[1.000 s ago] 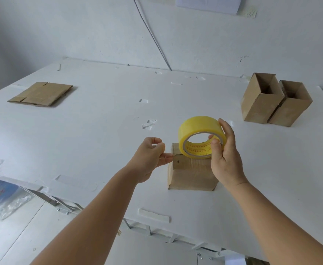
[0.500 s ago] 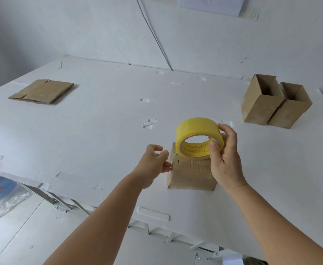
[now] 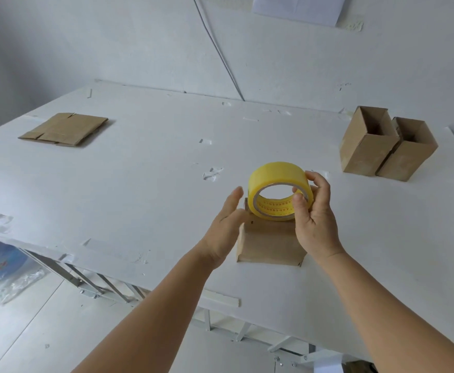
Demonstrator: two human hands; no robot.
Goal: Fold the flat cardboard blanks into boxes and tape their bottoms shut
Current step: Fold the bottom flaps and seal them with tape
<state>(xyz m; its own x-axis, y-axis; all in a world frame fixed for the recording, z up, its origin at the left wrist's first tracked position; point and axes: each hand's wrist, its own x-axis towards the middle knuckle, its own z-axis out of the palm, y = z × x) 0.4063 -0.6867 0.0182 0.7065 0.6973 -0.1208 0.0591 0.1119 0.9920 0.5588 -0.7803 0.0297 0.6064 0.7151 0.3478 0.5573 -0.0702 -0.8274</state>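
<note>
- Yellow tape roll sits at the centre of the frame, held on edge above the table so its hole faces the camera.
- Right hand grips the roll on its right side, the thumb curled over the near rim and the fingers wrapped over the top and back.
- Left hand is just left of the roll with fingers extended and relaxed, grasping nothing; whether its fingertips touch the roll or the box cannot be told.
- Brown cardboard box stands on the table directly below the roll and between the two hands, its closed side up.
- Two more folded boxes stand side by side with their open ends up in the right part of the frame, touching each other.
- Flat cardboard blanks lie stacked in the upper left of the frame, well apart from the hands.
- White table carries small strips and scraps of tape stuck here and there.
- Lower left of the frame shows clear plastic wrap on the floor beside the table's metal frame.
</note>
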